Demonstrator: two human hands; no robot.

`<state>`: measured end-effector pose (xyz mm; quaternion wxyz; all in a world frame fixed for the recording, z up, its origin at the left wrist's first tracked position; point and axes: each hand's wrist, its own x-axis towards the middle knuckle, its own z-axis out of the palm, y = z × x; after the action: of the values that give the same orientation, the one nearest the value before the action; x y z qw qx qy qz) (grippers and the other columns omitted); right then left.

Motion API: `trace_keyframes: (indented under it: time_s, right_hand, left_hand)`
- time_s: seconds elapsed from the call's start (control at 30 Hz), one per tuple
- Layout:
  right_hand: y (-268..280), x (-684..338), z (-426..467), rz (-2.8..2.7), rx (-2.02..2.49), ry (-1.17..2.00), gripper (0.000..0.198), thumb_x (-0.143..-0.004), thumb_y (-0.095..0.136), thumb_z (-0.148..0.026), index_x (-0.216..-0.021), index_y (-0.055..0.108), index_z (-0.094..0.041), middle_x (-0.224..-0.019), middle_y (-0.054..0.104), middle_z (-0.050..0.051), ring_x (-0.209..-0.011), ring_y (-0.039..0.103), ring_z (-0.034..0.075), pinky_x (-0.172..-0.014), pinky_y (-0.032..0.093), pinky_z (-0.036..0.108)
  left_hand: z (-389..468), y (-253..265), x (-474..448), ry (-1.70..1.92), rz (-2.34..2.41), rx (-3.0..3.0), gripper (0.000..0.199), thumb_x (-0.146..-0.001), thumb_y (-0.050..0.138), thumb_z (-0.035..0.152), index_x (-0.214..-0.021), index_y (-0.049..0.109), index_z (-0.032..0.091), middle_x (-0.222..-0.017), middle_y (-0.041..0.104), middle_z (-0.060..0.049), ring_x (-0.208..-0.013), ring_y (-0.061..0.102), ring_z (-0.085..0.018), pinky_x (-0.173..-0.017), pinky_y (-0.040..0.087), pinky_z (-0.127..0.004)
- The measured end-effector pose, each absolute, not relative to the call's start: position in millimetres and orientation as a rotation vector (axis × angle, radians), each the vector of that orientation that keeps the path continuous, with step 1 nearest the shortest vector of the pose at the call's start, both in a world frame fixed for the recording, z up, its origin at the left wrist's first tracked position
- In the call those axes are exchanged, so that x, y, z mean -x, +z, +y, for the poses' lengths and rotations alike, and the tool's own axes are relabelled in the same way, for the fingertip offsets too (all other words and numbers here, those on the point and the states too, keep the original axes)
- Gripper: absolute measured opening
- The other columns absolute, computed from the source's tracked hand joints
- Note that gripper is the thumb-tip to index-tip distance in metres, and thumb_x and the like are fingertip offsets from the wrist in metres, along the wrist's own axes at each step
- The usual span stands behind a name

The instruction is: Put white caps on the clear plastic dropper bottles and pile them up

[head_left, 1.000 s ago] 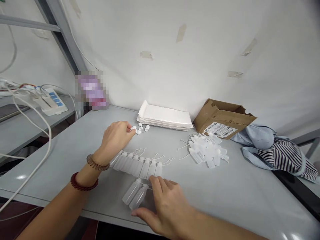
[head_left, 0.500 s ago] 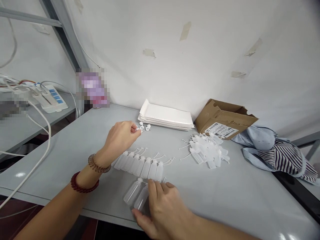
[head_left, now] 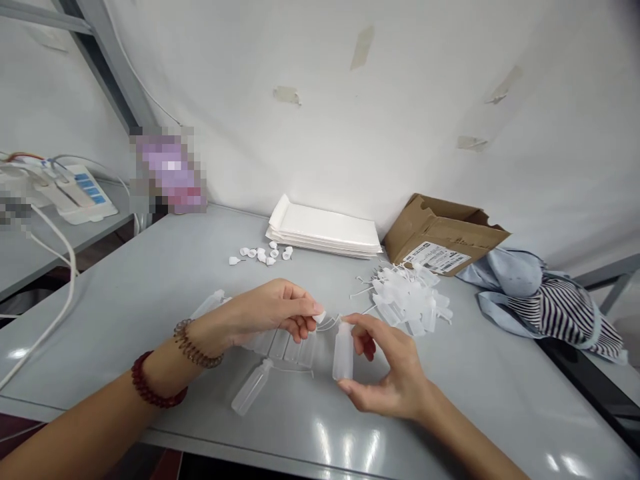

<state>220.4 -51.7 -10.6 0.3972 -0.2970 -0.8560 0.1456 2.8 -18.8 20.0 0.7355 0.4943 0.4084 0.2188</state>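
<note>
My right hand (head_left: 387, 363) grips a small translucent plastic bottle (head_left: 343, 352) upright between thumb and fingers, its neck at the top. Just left of that neck, my left hand (head_left: 280, 308) pinches a small white cap (head_left: 319, 317). Cap and bottle are apart. Beneath my left hand runs a row of similar bottles (head_left: 295, 348), partly hidden by the hand and wrist. One single bottle (head_left: 251, 387) lies nearer the front edge, with its thin strap stretched to the right. Several loose white caps (head_left: 261, 255) are scattered farther back.
A heap of translucent bottles with straps (head_left: 413, 300) lies at the right. Behind it stand an open cardboard box (head_left: 440, 233) and a stack of white padded envelopes (head_left: 325, 230). Bundled striped and blue cloth (head_left: 550, 300) sits at the far right. A white cable (head_left: 65, 293) hangs at left.
My left hand has moved right and nearer from the loose caps, bringing a cap. My right hand has lifted a bottle off the table, moving it up and right.
</note>
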Motion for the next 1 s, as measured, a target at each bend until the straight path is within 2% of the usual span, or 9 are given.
trace_keyframes:
  time_s: [0.37,0.6,0.8,1.0]
  right_hand:
    - [-13.9,-215.7,-59.2,-2.131,0.683,0.426,0.05,-0.083,0.055,-0.043,-0.125,0.042,-0.02,-0.074,0.053,0.001,-0.056,0.047,0.014,-0.046,0.043,0.025]
    - [-6.9,-217.2,-58.5,-2.112,0.605,0.49,0.049,-0.09,0.05,-0.031,-0.136,0.039,-0.018,-0.083,0.06,0.007,-0.066,0.054,0.017,-0.055,0.052,0.03]
    - [-2.2,-222.8,-59.3,-2.129,0.629,0.625,0.047,-0.09,0.051,-0.028,-0.135,0.041,-0.02,-0.098,0.064,0.01,-0.079,0.062,0.019,-0.065,0.057,0.034]
    - [4.2,-223.7,-56.8,-2.064,0.646,0.911,0.043,-0.087,0.059,-0.032,-0.128,0.051,-0.021,-0.094,0.066,0.008,-0.081,0.064,0.019,-0.07,0.058,0.035]
  left_hand:
    - [-25.1,12.3,-17.8,0.431,0.734,-0.991,0.021,-0.084,0.06,0.031,-0.075,0.065,0.013,-0.069,0.063,0.0,-0.06,0.058,-0.008,-0.062,0.048,-0.021]
    - [-26.0,10.2,-16.8,0.51,0.715,-0.994,0.022,-0.086,0.059,0.032,-0.085,0.068,0.012,-0.074,0.062,-0.001,-0.062,0.056,-0.008,-0.059,0.045,-0.02]
    - [-23.6,12.5,-13.3,0.535,0.715,-0.997,0.019,-0.084,0.061,0.031,-0.084,0.068,0.013,-0.07,0.06,0.0,-0.06,0.054,-0.008,-0.057,0.044,-0.02]
    - [-21.4,15.7,-9.7,0.543,0.789,-1.046,0.021,-0.082,0.063,0.033,-0.076,0.067,0.013,-0.064,0.058,0.002,-0.055,0.052,-0.008,-0.055,0.043,-0.02]
